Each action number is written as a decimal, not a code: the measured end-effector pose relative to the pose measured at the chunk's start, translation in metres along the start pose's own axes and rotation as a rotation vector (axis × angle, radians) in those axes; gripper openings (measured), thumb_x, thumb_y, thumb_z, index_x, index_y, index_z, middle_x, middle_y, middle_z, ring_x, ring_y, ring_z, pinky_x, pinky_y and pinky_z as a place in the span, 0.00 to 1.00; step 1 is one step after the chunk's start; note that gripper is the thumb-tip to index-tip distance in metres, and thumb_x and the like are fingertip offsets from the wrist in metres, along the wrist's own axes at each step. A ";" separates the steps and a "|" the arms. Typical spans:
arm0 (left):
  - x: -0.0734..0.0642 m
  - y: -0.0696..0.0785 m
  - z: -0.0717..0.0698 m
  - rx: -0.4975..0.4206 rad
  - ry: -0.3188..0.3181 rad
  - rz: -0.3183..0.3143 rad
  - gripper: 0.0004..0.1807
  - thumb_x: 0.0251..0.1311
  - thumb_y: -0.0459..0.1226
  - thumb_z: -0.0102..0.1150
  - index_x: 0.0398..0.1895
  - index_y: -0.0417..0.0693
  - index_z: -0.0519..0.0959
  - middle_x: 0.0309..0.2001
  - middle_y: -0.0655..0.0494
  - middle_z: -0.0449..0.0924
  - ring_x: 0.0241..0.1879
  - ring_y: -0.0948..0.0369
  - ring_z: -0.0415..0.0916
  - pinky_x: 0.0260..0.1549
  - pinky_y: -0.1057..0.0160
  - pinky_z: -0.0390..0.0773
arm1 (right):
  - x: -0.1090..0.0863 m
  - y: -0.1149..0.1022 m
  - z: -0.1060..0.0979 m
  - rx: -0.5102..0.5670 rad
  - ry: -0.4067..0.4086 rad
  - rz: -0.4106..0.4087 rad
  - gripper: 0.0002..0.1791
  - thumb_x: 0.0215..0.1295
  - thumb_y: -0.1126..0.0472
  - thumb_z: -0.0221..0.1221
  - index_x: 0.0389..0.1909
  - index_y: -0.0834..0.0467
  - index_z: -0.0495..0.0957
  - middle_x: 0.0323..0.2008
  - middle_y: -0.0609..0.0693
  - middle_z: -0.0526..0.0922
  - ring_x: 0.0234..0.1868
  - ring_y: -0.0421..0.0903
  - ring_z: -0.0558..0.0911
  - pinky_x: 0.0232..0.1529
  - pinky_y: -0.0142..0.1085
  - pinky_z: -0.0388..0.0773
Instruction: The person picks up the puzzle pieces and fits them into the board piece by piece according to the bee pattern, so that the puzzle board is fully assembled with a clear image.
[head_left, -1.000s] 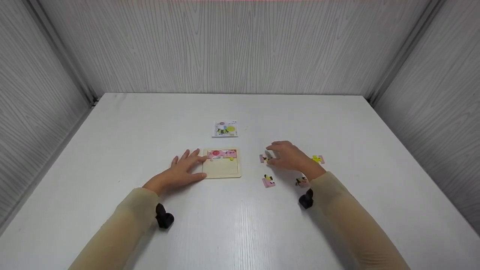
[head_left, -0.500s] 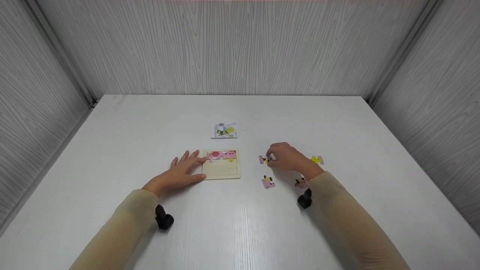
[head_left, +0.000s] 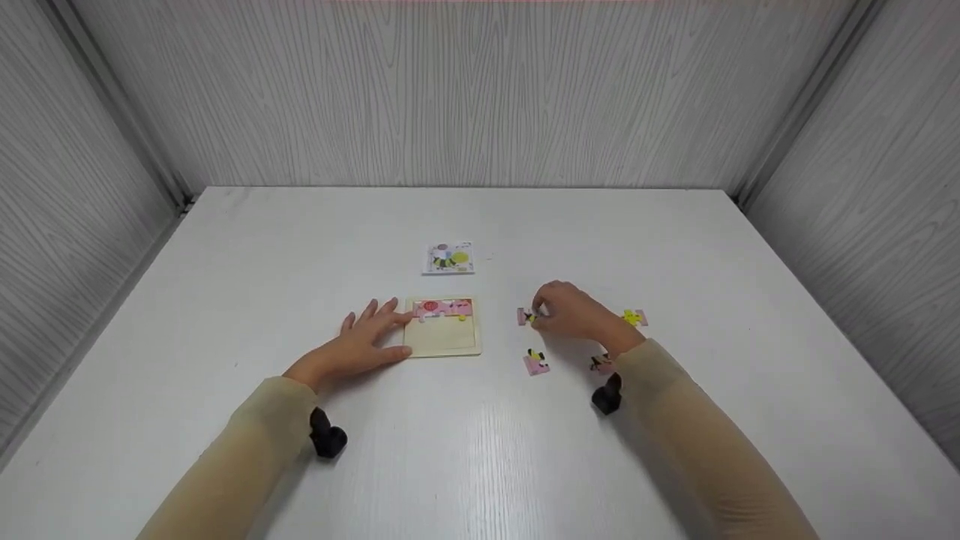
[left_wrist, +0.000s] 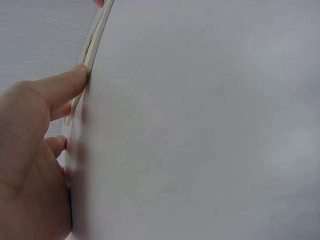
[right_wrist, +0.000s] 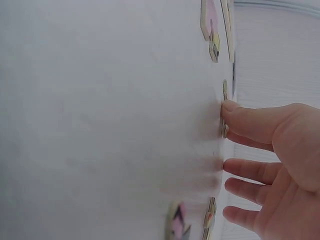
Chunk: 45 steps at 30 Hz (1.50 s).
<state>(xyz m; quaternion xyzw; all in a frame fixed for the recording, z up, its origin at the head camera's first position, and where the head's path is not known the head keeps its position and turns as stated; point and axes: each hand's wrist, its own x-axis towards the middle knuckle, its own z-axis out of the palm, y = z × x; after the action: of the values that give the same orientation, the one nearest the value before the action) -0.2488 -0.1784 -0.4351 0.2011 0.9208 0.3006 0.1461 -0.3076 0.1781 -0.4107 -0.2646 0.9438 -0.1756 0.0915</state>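
Observation:
Near the middle of the white table lies a square wooden puzzle tray. A joined pink strip of puzzle pieces fills its top row. My left hand rests at the tray's left edge, fingers spread, with thumb and a fingertip touching the frame; the left wrist view shows the thumb against the tray's side. To the right, my right hand pinches a pink, yellow and black puzzle piece between thumb and index finger. That piece lies flat, partly hidden by the fingers.
One loose piece lies in front of the right hand. Another piece sits near the right wrist, and a yellow-and-pink piece lies farther right. A picture card with a bee is behind the tray. Wood-grain walls surround the table.
My right hand's thumb and index finger have closed together on the puzzle piece, which stays in about the same place. The left hand has kept its position at the tray.

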 end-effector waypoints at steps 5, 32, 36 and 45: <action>0.000 0.000 0.000 -0.002 0.006 0.025 0.35 0.62 0.54 0.51 0.70 0.53 0.58 0.73 0.44 0.36 0.70 0.46 0.24 0.61 0.42 0.23 | 0.001 0.000 -0.002 0.027 0.004 -0.013 0.14 0.61 0.60 0.59 0.44 0.65 0.76 0.46 0.56 0.78 0.50 0.51 0.73 0.54 0.44 0.68; 0.001 -0.001 0.000 0.008 0.005 0.009 0.36 0.62 0.55 0.51 0.70 0.52 0.58 0.73 0.45 0.36 0.71 0.47 0.23 0.62 0.43 0.23 | 0.002 -0.026 -0.003 0.141 0.043 -0.088 0.13 0.61 0.57 0.61 0.44 0.59 0.76 0.49 0.51 0.76 0.54 0.47 0.72 0.56 0.43 0.67; 0.001 -0.002 0.000 0.008 0.007 0.025 0.35 0.62 0.54 0.50 0.70 0.50 0.58 0.73 0.44 0.36 0.70 0.46 0.23 0.61 0.41 0.23 | 0.003 -0.032 -0.003 0.133 0.040 -0.088 0.13 0.61 0.57 0.61 0.45 0.57 0.76 0.50 0.50 0.76 0.56 0.46 0.71 0.56 0.42 0.67; 0.001 -0.001 0.000 0.019 0.005 0.009 0.35 0.62 0.54 0.50 0.70 0.52 0.58 0.73 0.46 0.36 0.71 0.48 0.23 0.62 0.42 0.23 | 0.009 -0.046 -0.001 0.155 0.017 -0.084 0.16 0.63 0.55 0.60 0.48 0.58 0.75 0.53 0.50 0.75 0.60 0.46 0.68 0.59 0.41 0.65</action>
<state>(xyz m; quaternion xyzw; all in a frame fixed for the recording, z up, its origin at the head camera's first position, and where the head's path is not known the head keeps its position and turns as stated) -0.2500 -0.1783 -0.4362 0.2060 0.9231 0.2929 0.1406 -0.2941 0.1366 -0.3933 -0.2948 0.9162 -0.2539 0.0963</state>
